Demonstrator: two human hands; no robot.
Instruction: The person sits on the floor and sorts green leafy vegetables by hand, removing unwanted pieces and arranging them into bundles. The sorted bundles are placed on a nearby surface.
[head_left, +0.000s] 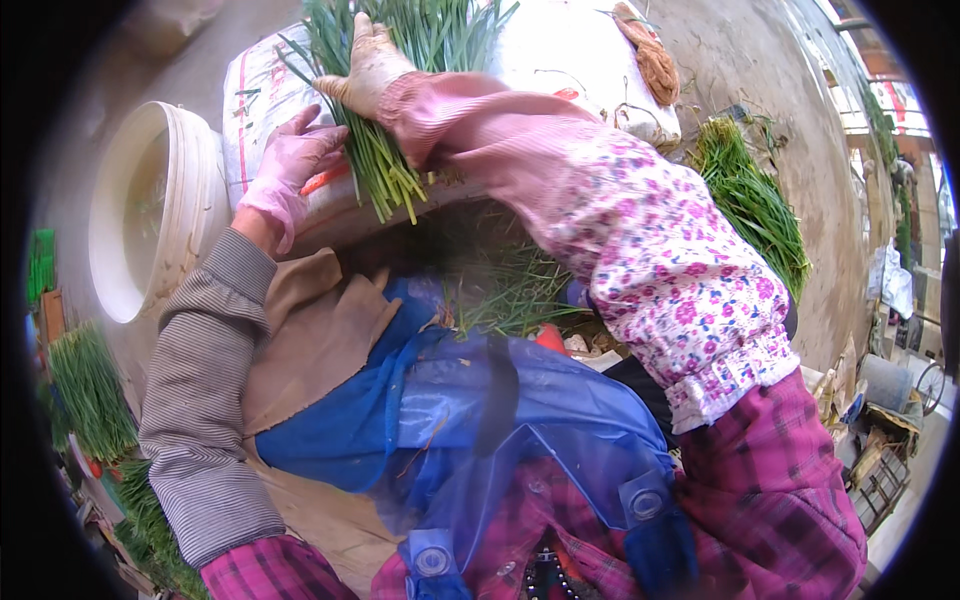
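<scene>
A bunch of long green stalks with flat leaves, like garlic chives, lies slantwise over a white woven sack, its pale cut ends towards me. My right hand, in a whitish glove, rests across the bunch with thumb and forefinger spread. Whether its other fingers close round the stalks is hidden. My left hand, in a thin pink glove, is at the left side of the stalks, fingers bent and somewhat apart, their tips close to the stems. More green leaves lie behind my right hand.
Left of the sack stands a white plastic bucket with cloudy liquid. A brown cloth lies on the sack's far right. Another green bunch is on the floor at right, more bunches at far left. Loose leaves litter the ground before my apron.
</scene>
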